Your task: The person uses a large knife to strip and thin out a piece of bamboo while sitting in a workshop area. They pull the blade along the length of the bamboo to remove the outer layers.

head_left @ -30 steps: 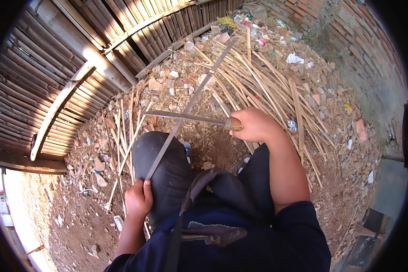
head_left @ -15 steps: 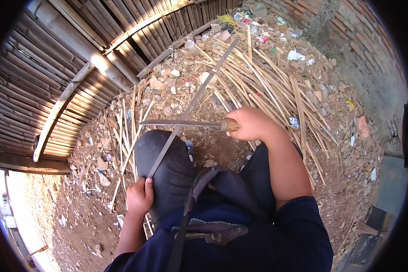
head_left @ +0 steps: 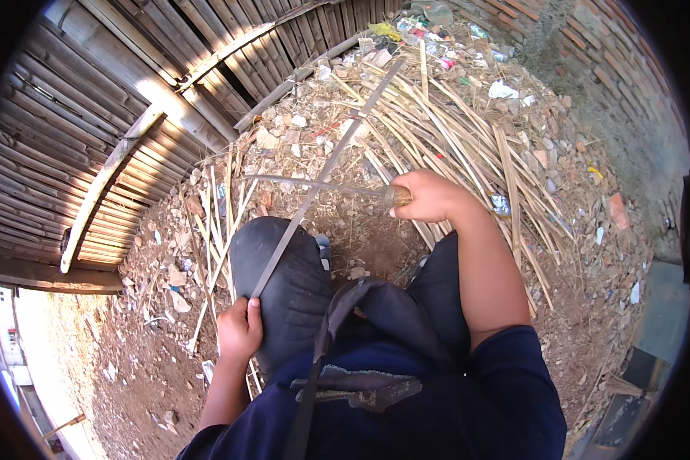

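Note:
In my left hand (head_left: 239,330), beside my left knee, is the near end of a long, flat bamboo strip (head_left: 290,232). The strip slants away across that knee to the far right, where its tip lies over a pile of split bamboo. My right hand (head_left: 425,198) is wrapped round the wooden handle of a long-bladed knife (head_left: 345,188). Its blade points left and crosses the strip a little beyond my knees; whether the edge touches the strip I cannot tell.
Many split bamboo strips (head_left: 460,146) lie heaped ahead to the right, with several more (head_left: 215,245) beside my left leg. Stones and litter (head_left: 502,90) cover the ground. A bamboo wall (head_left: 115,100) stands on the left, a brick wall (head_left: 606,69) on the right.
My right hand has moved the knife slightly farther from me along the strip, and the blade is turned differently. My left hand and the strip have barely shifted.

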`<state>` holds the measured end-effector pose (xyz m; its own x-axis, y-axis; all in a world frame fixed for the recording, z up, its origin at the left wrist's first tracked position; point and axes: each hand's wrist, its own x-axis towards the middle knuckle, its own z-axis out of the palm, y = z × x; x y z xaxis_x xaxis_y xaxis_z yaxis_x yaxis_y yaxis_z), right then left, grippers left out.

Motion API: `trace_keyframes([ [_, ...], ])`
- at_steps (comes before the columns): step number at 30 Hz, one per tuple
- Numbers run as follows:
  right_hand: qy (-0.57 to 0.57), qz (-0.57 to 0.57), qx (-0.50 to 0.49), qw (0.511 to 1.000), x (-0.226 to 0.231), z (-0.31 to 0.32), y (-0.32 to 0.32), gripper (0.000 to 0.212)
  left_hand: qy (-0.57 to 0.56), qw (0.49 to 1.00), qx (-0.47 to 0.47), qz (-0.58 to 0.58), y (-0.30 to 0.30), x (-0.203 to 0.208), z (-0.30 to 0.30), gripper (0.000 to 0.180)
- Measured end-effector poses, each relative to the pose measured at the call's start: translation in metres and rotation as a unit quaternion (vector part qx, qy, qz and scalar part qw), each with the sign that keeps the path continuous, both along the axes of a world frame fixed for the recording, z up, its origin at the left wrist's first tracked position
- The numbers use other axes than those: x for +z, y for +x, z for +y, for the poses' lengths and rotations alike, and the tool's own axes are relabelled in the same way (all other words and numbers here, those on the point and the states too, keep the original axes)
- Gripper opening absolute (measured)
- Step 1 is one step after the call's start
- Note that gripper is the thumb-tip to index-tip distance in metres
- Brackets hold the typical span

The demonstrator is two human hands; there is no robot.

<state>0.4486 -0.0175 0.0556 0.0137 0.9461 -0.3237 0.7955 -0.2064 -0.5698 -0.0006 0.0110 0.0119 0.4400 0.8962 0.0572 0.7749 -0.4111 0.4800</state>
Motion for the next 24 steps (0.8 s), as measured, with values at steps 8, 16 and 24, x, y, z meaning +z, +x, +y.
trace_keyframes([
  [8,0.076,-0.016,-0.141,0.987,-0.015,-0.006,0.015,0.039,-0.008,1.0,0.001,0.014,0.006,0.006,0.005,0.046],
  [16,0.051,-0.014,0.009,0.999,-0.011,0.008,0.005,0.033,-0.022,1.0,0.008,-0.019,0.002,0.002,0.003,0.045],
  [24,0.07,-0.067,-0.039,0.994,-0.009,0.003,-0.013,0.033,-0.005,1.0,0.006,0.002,0.008,0.009,0.001,0.045],
])
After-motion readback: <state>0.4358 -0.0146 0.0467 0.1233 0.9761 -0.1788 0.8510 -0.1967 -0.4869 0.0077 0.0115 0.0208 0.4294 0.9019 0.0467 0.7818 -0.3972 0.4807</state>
